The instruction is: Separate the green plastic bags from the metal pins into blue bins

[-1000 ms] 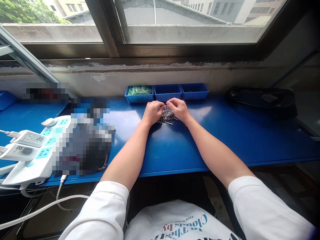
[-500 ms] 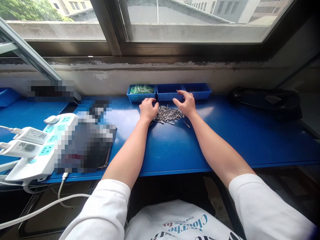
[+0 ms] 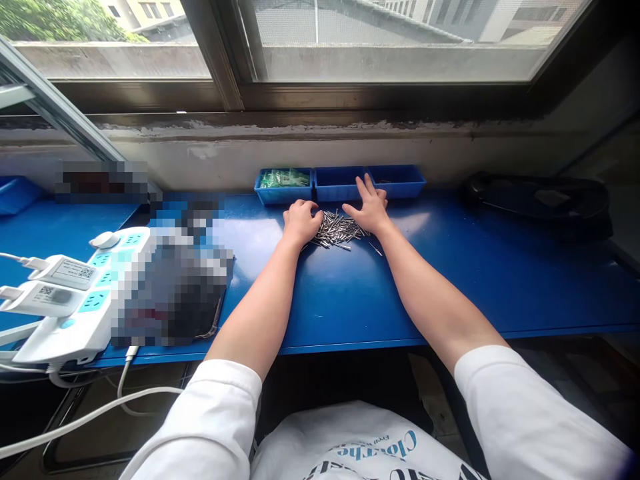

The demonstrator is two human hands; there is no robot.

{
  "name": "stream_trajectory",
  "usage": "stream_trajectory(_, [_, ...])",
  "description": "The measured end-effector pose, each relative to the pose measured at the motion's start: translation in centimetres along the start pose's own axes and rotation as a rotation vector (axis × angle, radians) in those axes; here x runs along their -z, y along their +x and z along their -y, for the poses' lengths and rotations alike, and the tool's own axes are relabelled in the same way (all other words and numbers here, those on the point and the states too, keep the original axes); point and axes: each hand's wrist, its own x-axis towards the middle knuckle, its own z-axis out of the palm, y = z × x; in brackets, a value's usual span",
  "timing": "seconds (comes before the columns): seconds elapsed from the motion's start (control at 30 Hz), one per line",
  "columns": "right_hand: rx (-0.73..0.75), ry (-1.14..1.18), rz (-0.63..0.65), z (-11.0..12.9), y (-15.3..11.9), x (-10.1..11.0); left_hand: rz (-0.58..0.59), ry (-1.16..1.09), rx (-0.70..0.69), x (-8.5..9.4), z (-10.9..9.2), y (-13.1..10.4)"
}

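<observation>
A pile of slim metal pins (image 3: 341, 230) lies on the blue table (image 3: 345, 300); their exact kind is too small to make out. Along the pile's left edge rests my left hand (image 3: 301, 221), palm down, its fingers loosely bent and the thumb apart from them, with nothing visible in it. My right hand (image 3: 370, 208) is at the right edge, open with fingers spread and pointing toward the bins, the thumb reaching over the pins. One loose pin (image 3: 375, 249) lies just below the right wrist.
Three joined blue bins stand behind the pile: the left bin (image 3: 283, 194) holds green packets, the middle bin (image 3: 337, 193) and right bin (image 3: 405, 190) are partly behind my fingers. A white power strip (image 3: 80, 320) with plugs sits left; a black bag-like object (image 3: 540, 203) lies right.
My right hand has turned flatter, its fingers stretching out and spreading toward the bins. My left hand has shifted slightly right, against the pile.
</observation>
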Motion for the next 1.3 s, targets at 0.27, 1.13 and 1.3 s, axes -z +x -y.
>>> stream_trajectory(0.27, [0.021, 0.018, -0.061, 1.2, -1.2, 0.7, -0.003, -0.007, -0.057, 0.0, 0.1, 0.0])
stream_trajectory(1.13, [0.135, 0.168, 0.030, 2.0, -2.5, 0.1, -0.069, -0.138, -0.251, 0.3, -0.7, -0.9])
stream_trajectory(1.3, [0.155, 0.346, 0.010, 2.4, -2.7, 0.5, -0.082, -0.192, -0.419, -0.1, -1.1, -1.0])
